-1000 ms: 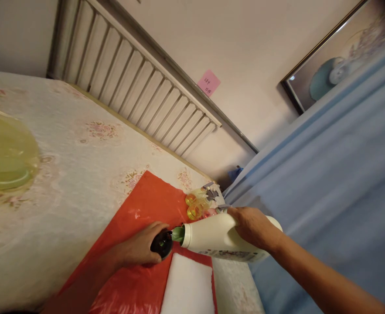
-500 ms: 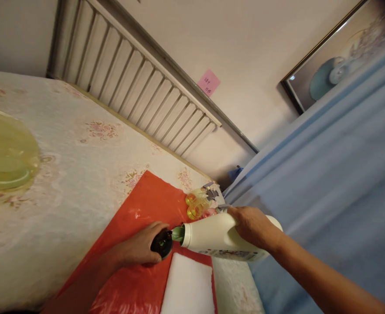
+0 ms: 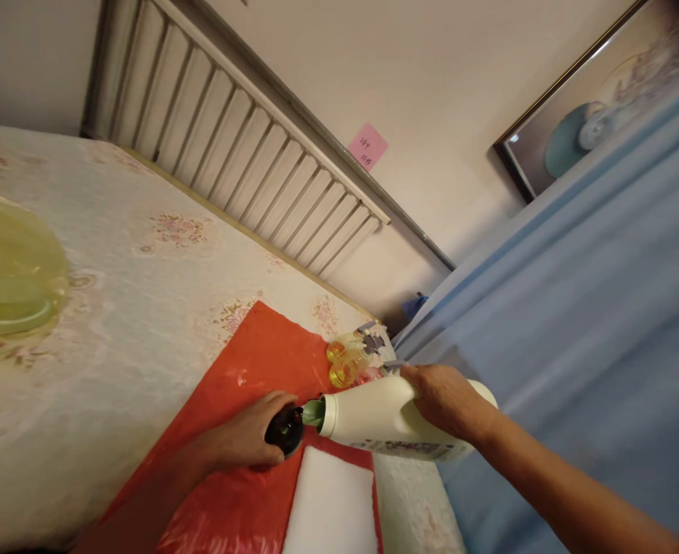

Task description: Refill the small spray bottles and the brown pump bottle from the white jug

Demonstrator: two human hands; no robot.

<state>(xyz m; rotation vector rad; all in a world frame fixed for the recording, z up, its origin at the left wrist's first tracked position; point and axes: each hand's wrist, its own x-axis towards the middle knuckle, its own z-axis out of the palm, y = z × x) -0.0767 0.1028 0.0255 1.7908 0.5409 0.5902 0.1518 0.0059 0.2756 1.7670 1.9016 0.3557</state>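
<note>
Your right hand (image 3: pixel 446 400) is wrapped around the rear of a white plastic bottle (image 3: pixel 385 419) tipped on its side — its green spout (image 3: pixel 314 413) meets a small dark container (image 3: pixel 284 431). Your left hand (image 3: pixel 247 438) cups that container, fingers curled about it, over the red plastic sheet (image 3: pixel 241 369). A white pad (image 3: pixel 331 508) lies just below the bottle; a yellow clear bottle (image 3: pixel 344 363) sits near behind.

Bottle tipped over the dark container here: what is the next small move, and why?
Probably keep the white bottle tilted and steady. The right hand holds it nearly level, its green spout at the mouth of the small dark container, which the left hand grips on the red sheet. Whether liquid is flowing cannot be seen.
</note>
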